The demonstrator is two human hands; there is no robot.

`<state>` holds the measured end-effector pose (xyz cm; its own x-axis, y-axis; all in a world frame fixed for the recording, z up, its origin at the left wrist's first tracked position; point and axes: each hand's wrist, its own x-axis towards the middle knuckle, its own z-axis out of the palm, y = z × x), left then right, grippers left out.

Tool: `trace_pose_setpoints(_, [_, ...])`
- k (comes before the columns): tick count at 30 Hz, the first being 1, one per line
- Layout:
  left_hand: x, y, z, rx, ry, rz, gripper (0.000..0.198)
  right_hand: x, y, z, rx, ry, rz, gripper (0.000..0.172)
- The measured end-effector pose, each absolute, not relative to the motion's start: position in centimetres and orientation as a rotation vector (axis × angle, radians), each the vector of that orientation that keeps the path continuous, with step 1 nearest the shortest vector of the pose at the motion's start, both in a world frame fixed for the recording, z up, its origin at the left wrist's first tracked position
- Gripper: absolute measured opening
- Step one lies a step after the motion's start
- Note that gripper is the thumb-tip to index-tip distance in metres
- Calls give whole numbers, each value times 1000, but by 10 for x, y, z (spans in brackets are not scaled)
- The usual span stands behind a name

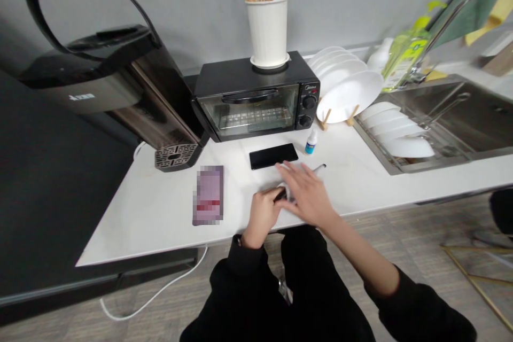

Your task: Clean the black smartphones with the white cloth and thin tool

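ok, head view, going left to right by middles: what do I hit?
Tall black-and-silver water dispenser → flat purple rectangular item, pixelated → bare left hand → bare right hand → racked round white plates → stacked white bowls at the sink.

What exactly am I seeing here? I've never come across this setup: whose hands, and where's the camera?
There is no machine: these are a person's bare hands, seen from a camera worn on the head, looking forward and down. The left hand grips a dark item; the right hand covers something whitish, too hidden to name. On the white counter, a black slab like a phone and a small bottle sit beyond the hands. A pixelated purple item lies to the left, with a toaster oven behind.
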<state>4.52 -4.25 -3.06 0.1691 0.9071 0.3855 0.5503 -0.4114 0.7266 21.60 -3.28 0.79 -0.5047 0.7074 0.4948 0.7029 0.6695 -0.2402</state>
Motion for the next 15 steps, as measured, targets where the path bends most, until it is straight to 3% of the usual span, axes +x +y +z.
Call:
trace_pose_setpoints(3, [45,-40,-29,2089,1327,1054,20,230,-24,7,-1269,-2168,-65,78])
trace_pose_setpoints(9, [38,-38,-41,2132,1389,936,16,194,-49,7,-895,-2437,42,89])
trace_pose_setpoints(15, [44,-40,-31,2115,1311,1052,22,229,-26,5,-1270,-2153,-63,79])
